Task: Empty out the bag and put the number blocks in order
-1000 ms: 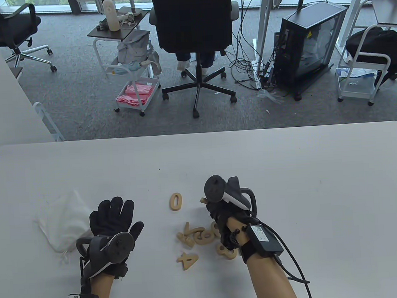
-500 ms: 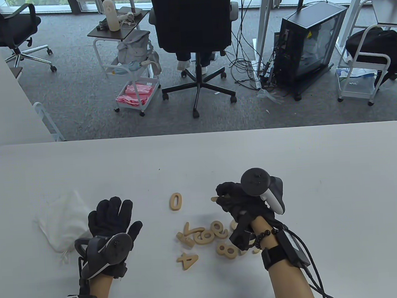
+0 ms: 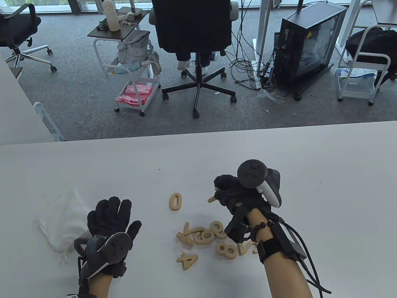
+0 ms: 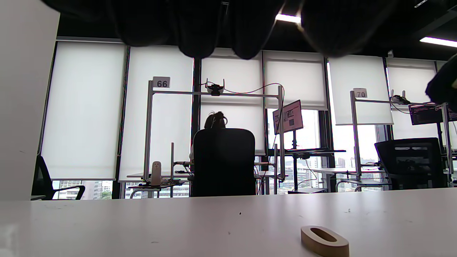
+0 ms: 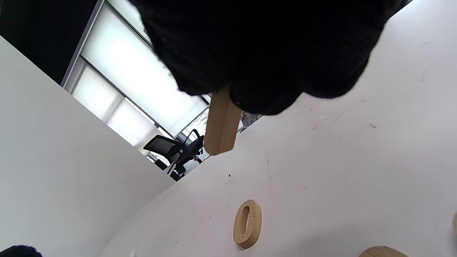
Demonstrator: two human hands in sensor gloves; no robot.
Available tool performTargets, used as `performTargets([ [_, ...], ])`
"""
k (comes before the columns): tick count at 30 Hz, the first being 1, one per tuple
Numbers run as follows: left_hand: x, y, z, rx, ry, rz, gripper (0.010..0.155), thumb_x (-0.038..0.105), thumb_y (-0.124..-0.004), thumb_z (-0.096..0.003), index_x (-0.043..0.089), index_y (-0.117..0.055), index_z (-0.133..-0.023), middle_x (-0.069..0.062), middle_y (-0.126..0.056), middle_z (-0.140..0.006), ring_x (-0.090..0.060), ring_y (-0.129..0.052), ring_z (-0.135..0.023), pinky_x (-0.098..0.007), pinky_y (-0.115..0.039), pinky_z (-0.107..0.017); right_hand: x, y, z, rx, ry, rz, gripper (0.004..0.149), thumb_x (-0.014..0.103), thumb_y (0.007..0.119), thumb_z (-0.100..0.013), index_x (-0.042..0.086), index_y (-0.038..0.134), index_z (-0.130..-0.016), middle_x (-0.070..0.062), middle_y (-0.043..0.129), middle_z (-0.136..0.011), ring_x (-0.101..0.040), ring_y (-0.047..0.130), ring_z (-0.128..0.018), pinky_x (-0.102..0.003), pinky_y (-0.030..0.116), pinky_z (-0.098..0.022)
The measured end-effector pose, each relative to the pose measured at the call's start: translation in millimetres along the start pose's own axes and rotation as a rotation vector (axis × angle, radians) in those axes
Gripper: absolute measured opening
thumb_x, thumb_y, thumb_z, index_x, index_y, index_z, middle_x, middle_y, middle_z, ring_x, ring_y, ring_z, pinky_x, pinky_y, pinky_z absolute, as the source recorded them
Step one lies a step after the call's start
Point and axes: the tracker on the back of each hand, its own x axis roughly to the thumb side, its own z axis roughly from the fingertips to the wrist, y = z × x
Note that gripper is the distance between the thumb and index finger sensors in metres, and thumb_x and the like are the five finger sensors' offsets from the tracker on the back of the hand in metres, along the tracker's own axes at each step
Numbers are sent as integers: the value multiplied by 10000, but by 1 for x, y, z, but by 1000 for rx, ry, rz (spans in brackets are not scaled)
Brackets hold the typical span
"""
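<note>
Table view: right hand (image 3: 236, 195) pinches thin wooden block (image 3: 212, 199), lifted off table (image 3: 337, 167), right of 0 (image 3: 175, 201). Which digit: cannot tell; likely 1. Left hand (image 3: 110, 218) flat, fingers spread, holds nothing, beside emptied white bag (image 3: 63, 219). Step: bag emptied, ordering begun; 0 stands alone. Next: set held block just right of 0, face up. Remaining blocks, pale wood, lie heaped (image 3: 204, 236) near right wrist; 4 (image 3: 187, 260) apart.

Grey carpet (image 3: 80, 89), black office chair (image 3: 192, 21), blinded windows (image 4: 85, 107).
</note>
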Motion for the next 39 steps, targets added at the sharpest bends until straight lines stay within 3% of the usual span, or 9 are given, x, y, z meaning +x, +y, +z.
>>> performTargets([
  [4, -1, 1, 0, 7, 3, -3, 688, 515, -714, -521, 143, -630, -1093, -271, -585, -1131, -620, -633, -998, -785, -516, -661, 12, 8, -10, 53, -14, 50, 469, 169, 894, -434, 129, 834, -897, -251, 852, -864, -258, 1034, -564, -391, 982, -414],
  [10, -2, 2, 0, 12, 8, -8, 688, 514, -716, -520, 143, -632, -1093, -269, -587, -1131, -621, -635, -998, -785, -516, -662, 38, 24, -24, 64, -62, 136, 461, 185, 862, -458, 214, 816, -916, -218, 823, -894, -398, 1011, -656, -591, 929, -470],
  [13, -3, 3, 0, 10, 12, -6, 686, 516, -722, -517, 146, -640, -1089, -270, -587, -1132, -622, -634, -998, -787, -516, -660, 46, 35, -36, 52, -52, 144, 449, 188, 851, -462, 173, 838, -911, -217, 791, -881, -460, 954, -716, -659, 871, -525],
  [20, -5, 3, 0, 12, 24, -12, 685, 513, -726, -516, 145, -644, -1088, -269, -587, -1133, -624, -633, -998, -788, -515, -660, 44, 60, -66, 35, -17, 175, 514, 170, 860, -463, 64, 775, -959, -205, 846, -862, -346, 1029, -615, -502, 960, -459],
  [25, -10, 0, 0, -4, 46, -8, 685, 514, -725, -516, 143, -647, -1087, -267, -588, -1132, -625, -632, -998, -787, -514, -661, 30, 86, -97, 90, 67, 172, 461, 162, 871, -454, 89, 831, -907, -224, 851, -845, -345, 1039, -599, -486, 976, -442],
  [30, -12, -2, -1, -13, 51, -12, 683, 514, -725, -517, 145, -647, -1087, -271, -589, -1132, -623, -633, -999, -788, -513, -661, 13, 117, -120, 143, 127, 307, 435, 160, 883, -442, 114, 874, -874, -238, 838, -839, -330, 1046, -576, -447, 992, -413],
  [37, -12, -1, -1, -20, 59, -11, 684, 514, -726, -516, 143, -651, -1085, -273, -590, -1131, -624, -632, -999, -788, -514, -661, 3, 139, -132, 168, 122, 395, 406, 161, 881, -437, 131, 910, -841, -266, 828, -853, -279, 1064, -540, -408, 1003, -395],
  [39, -12, -1, -1, -24, 61, -11, 683, 514, -726, -516, 144, -652, -1084, -269, -590, -1132, -623, -632, -999, -788, -514, -660, 4, 143, -132, 132, 102, 445, 403, 167, 884, -433, 143, 917, -833, -264, 842, -853, -261, 1075, -519, -390, 1013, -385],
])
